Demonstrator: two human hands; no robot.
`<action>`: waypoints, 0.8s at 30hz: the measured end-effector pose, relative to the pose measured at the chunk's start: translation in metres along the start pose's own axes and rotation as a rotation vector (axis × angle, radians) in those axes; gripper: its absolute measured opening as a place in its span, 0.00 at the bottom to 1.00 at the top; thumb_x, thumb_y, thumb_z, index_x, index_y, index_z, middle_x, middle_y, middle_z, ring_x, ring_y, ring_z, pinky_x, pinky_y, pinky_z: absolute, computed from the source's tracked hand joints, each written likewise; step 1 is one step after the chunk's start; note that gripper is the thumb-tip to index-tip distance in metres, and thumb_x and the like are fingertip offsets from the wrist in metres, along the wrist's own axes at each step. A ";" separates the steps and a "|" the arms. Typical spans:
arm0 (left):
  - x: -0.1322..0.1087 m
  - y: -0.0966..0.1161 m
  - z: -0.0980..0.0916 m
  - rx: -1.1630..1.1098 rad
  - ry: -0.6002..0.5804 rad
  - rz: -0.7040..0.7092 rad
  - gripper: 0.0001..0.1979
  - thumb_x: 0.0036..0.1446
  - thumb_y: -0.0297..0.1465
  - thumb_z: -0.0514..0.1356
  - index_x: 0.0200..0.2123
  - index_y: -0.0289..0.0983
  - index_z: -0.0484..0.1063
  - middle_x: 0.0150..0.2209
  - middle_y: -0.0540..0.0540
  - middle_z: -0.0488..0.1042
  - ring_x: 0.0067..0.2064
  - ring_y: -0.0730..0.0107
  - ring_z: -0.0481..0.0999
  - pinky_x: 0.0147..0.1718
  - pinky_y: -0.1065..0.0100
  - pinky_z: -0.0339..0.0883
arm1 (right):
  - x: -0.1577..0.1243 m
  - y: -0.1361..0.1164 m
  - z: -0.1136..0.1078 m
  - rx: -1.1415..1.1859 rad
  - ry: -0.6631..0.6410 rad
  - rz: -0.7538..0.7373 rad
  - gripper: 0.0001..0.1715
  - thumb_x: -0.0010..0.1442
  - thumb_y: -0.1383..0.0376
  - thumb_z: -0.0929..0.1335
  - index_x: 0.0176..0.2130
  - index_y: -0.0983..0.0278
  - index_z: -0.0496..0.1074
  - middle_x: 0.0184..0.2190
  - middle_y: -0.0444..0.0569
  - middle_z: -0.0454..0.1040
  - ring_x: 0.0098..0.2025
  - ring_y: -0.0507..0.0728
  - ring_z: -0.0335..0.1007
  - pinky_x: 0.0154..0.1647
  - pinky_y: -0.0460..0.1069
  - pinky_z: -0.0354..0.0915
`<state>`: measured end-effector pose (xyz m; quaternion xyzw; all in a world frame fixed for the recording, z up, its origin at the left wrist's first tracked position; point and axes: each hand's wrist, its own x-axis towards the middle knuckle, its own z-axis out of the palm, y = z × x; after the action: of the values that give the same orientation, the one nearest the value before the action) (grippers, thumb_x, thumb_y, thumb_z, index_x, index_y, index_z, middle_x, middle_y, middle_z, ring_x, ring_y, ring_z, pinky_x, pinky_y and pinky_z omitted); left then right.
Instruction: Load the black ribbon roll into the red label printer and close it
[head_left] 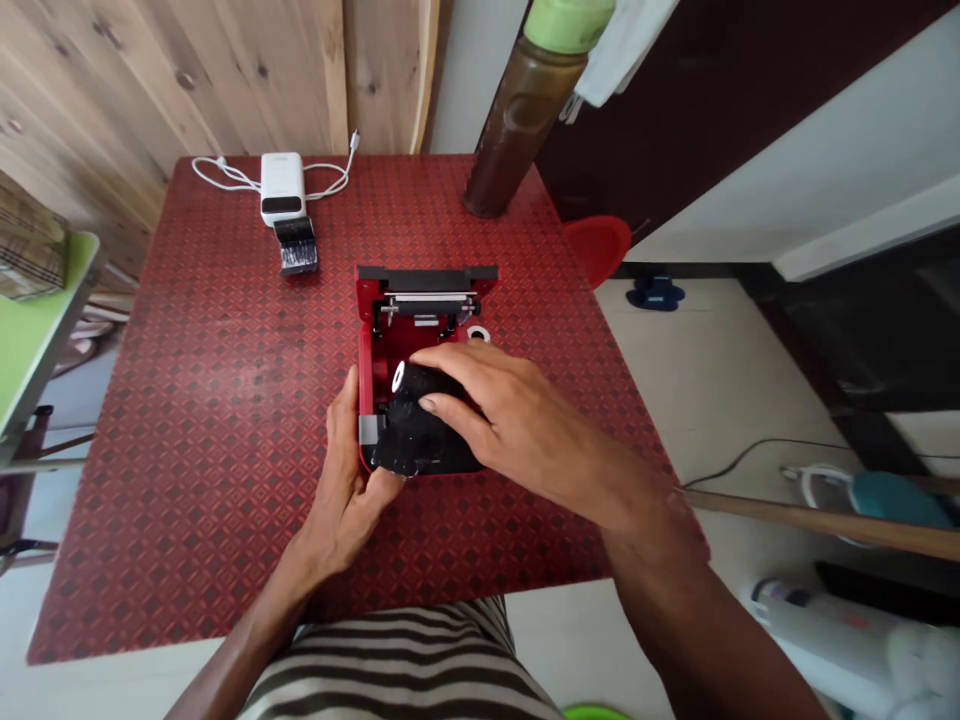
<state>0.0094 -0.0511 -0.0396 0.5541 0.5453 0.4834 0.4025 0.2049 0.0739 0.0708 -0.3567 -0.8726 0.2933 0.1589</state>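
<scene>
A small red and black machine (365, 370) stands on the red patterned table with its lid raised toward the far side. Over its front part lies a black roll (431, 385) with a white core at its left end and a loose black sheet hanging toward me. My right hand (502, 400) is wrapped round the roll from the right, thumb on its near side. My left hand (349, 500) holds the machine's left front corner, its thumb at the lower edge of the black sheet. A white ring-shaped end (478, 334) shows just right of the machine, beyond my right hand.
On the table's (247, 420) far left are a white device (283, 185) with a white cable and a dark crumpled strip (297, 246). A tall brown bottle (517, 110) with a green lid stands at the back right. A red stool (600, 248) is beyond the right edge.
</scene>
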 end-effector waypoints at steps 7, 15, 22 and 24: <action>0.000 0.002 -0.003 0.029 -0.026 0.022 0.46 0.80 0.46 0.62 0.88 0.60 0.39 0.89 0.44 0.45 0.88 0.36 0.44 0.84 0.27 0.42 | 0.032 -0.014 0.013 -0.360 -0.259 0.120 0.17 0.76 0.80 0.65 0.54 0.68 0.79 0.52 0.60 0.85 0.56 0.67 0.82 0.60 0.60 0.75; 0.001 0.003 -0.004 0.073 -0.037 0.031 0.46 0.80 0.46 0.61 0.88 0.61 0.36 0.89 0.44 0.44 0.88 0.35 0.44 0.83 0.26 0.42 | 0.049 -0.010 0.016 -0.490 -0.318 0.132 0.24 0.74 0.80 0.65 0.61 0.66 0.79 0.54 0.62 0.86 0.55 0.67 0.85 0.52 0.56 0.73; -0.001 -0.001 -0.004 0.081 -0.043 0.019 0.46 0.81 0.47 0.61 0.88 0.61 0.35 0.90 0.44 0.39 0.89 0.36 0.40 0.84 0.26 0.38 | 0.060 -0.003 0.019 -0.451 -0.334 0.152 0.22 0.75 0.78 0.65 0.60 0.67 0.80 0.58 0.62 0.86 0.58 0.68 0.85 0.56 0.57 0.74; 0.000 0.000 -0.005 0.077 -0.046 0.022 0.46 0.80 0.47 0.61 0.88 0.60 0.35 0.90 0.44 0.39 0.89 0.35 0.40 0.84 0.26 0.39 | 0.060 -0.001 0.021 -0.450 -0.330 0.163 0.20 0.76 0.78 0.65 0.59 0.68 0.80 0.58 0.63 0.86 0.59 0.69 0.85 0.58 0.59 0.75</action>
<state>0.0046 -0.0520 -0.0389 0.5861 0.5480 0.4533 0.3882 0.1525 0.1081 0.0596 -0.3993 -0.8983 0.1584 -0.0923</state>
